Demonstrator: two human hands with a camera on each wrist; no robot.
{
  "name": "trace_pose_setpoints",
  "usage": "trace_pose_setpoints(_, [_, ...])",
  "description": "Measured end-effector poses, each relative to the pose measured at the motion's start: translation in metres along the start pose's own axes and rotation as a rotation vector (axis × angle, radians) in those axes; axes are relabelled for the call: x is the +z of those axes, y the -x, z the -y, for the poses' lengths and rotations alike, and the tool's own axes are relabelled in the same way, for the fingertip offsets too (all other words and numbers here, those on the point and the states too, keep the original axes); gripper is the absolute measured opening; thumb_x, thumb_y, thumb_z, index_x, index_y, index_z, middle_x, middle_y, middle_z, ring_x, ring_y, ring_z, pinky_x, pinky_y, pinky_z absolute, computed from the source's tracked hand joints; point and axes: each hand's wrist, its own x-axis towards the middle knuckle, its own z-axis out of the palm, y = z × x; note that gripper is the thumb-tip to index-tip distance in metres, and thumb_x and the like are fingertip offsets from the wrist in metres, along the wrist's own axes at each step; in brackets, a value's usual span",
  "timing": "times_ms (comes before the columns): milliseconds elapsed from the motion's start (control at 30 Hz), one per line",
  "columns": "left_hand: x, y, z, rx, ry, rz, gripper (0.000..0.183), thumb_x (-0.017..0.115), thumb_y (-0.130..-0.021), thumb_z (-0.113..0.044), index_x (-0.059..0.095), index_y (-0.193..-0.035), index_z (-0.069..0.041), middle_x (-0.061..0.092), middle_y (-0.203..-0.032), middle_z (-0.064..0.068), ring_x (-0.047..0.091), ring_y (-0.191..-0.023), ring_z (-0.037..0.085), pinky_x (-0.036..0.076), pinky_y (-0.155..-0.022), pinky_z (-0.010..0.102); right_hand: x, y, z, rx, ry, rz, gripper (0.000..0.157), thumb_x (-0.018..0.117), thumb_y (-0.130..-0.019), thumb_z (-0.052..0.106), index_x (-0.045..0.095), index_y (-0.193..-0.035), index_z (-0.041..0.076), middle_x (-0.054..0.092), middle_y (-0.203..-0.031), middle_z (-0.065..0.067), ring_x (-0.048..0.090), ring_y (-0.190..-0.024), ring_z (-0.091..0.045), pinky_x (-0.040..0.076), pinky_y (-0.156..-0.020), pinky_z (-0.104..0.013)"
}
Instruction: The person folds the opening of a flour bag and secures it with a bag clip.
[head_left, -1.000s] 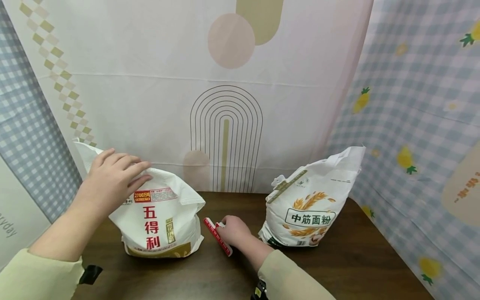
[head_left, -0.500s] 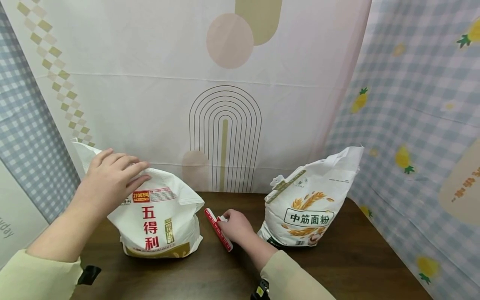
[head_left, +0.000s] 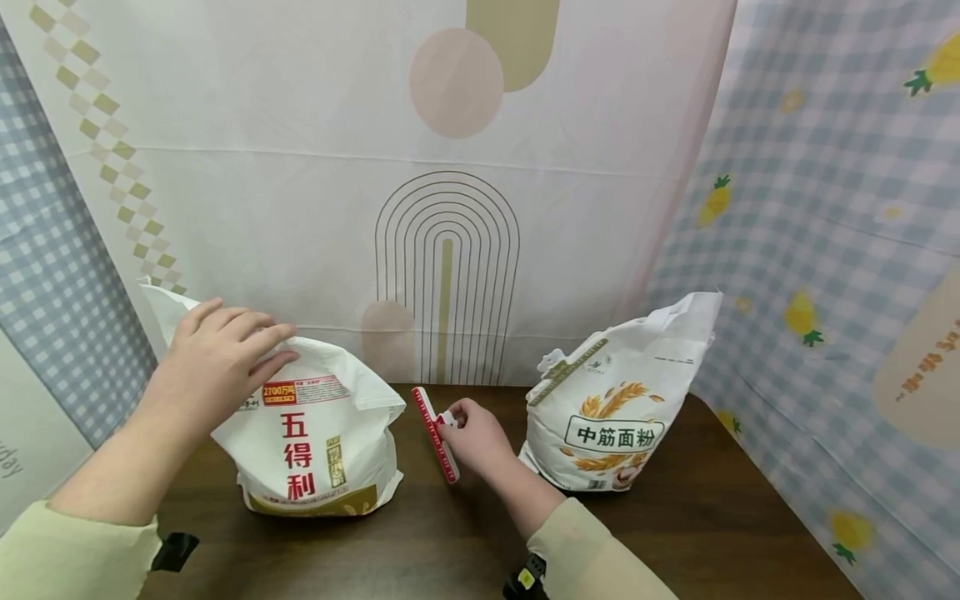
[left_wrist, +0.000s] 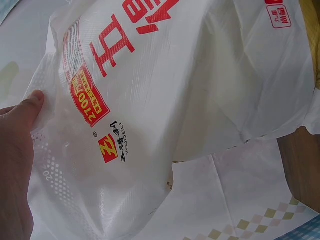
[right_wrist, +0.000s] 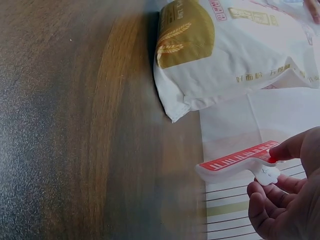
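Note:
In the head view a white flour bag [head_left: 322,454] with red lettering stands at left, its top slack. My left hand [head_left: 217,358] pinches the bag's upper edge; the left wrist view has the thumb [left_wrist: 34,102] on the printed face, the other fingers mostly hidden behind. Between the two bags, my right hand [head_left: 480,437] holds a red-and-white bag clip [head_left: 435,437]. The right wrist view shows thumb and fingers gripping the clip [right_wrist: 235,161] by its white handle, with the long ruler-marked bar pointing away from the palm. The clip is apart from the bag.
To the right stands a second flour bag [head_left: 615,417], its slanting upper corner held by a gold clip [head_left: 567,372] with a white handle. Both bags rest on a dark wooden table [head_left: 420,550]. A patterned white cloth [head_left: 315,208] hangs behind, checked cloth [head_left: 795,275] at right.
My right hand has moved up and away from me with the clip, which has turned slightly more upright. The left hand keeps its hold on the bag's top.

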Motion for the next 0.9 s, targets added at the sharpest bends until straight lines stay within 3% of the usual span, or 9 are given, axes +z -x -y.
trace_pose_setpoints(333, [0.000, 0.000, 0.001, -0.007, -0.002, 0.010, 0.032, 0.057, -0.086, -0.041, 0.067, -0.106, -0.018, 0.066, -0.096, 0.008, 0.057, -0.094, 0.032, 0.028, -0.104, 0.053, -0.008, 0.004, 0.010, -0.019, -0.078, -0.045, 0.020, 0.065, -0.080, 0.024, 0.059, -0.096, 0.015, 0.054, -0.081, 0.002, 0.051, -0.075, -0.012, 0.043, -0.065, -0.028])
trace_pose_setpoints(633, [0.001, 0.000, 0.001, -0.007, 0.011, -0.011, 0.035, 0.053, -0.089, -0.044, 0.068, -0.105, -0.018, 0.066, -0.096, 0.008, 0.057, -0.094, 0.032, 0.027, -0.105, 0.052, -0.011, 0.005, 0.017, -0.048, -0.116, -0.065, 0.022, 0.068, -0.079, 0.025, 0.061, -0.097, 0.015, 0.058, -0.084, 0.004, 0.054, -0.079, -0.010, 0.047, -0.070, -0.028])
trace_pose_setpoints(900, [0.001, 0.000, 0.001, -0.007, 0.012, -0.018, 0.038, 0.049, -0.091, -0.047, 0.068, -0.105, -0.017, 0.067, -0.095, 0.009, 0.057, -0.092, 0.033, 0.028, -0.105, 0.052, -0.014, 0.007, 0.020, -0.098, -0.145, -0.071, 0.022, 0.069, -0.081, 0.025, 0.061, -0.097, 0.013, 0.059, -0.082, 0.004, 0.055, -0.076, -0.010, 0.047, -0.067, -0.027])
